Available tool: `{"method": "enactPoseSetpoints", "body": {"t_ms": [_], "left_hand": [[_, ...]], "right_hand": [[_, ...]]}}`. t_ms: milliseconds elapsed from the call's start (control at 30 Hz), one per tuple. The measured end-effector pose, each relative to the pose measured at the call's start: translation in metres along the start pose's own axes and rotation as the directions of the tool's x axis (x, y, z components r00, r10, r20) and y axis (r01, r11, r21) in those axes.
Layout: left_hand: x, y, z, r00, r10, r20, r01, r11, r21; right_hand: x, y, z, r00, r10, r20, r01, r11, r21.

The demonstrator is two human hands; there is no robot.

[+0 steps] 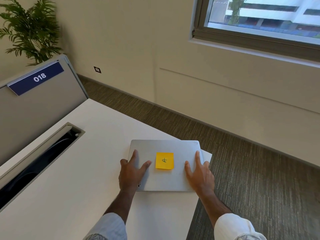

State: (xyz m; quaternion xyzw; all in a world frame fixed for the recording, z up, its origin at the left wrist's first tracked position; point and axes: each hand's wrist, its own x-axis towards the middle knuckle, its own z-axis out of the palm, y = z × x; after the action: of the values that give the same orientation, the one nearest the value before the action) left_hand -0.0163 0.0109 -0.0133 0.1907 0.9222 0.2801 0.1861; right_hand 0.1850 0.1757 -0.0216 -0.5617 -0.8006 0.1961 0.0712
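A closed silver laptop (164, 146) lies flat near the far right corner of a white desk (90, 179). A yellow sticky note (164, 160) with a handwritten mark is stuck on the middle of its lid. My left hand (132, 172) rests on the lid's left side, fingers spread and straight, with the outer finger over the left edge. My right hand (199, 174) lies on the lid's right side with its fingers straight, the outer ones reaching the right edge.
A long cable slot (39, 158) with its flap up runs along the desk at the left. Behind it stands a grey partition (34, 108) with a blue sign reading 018 (39, 77). A potted plant (29, 30) stands behind the partition. Carpet (259, 179) lies to the right.
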Motion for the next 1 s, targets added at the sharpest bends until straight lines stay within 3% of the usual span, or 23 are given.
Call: {"method": "enactPoseSetpoints", "body": {"t_ms": [567, 1000], "left_hand": [[-0.032, -0.01, -0.04, 0.998, -0.002, -0.058, 0.0, 0.999, -0.034], [-0.064, -0.067, -0.1, 0.99, -0.065, -0.127, 0.062, 0.998, -0.03]], "right_hand": [[-0.029, -0.026, -0.023, 0.998, -0.064, -0.011, 0.064, 0.998, 0.009], [-0.081, -0.078, -0.01, 0.984, -0.177, 0.015, 0.176, 0.983, 0.05]]}}
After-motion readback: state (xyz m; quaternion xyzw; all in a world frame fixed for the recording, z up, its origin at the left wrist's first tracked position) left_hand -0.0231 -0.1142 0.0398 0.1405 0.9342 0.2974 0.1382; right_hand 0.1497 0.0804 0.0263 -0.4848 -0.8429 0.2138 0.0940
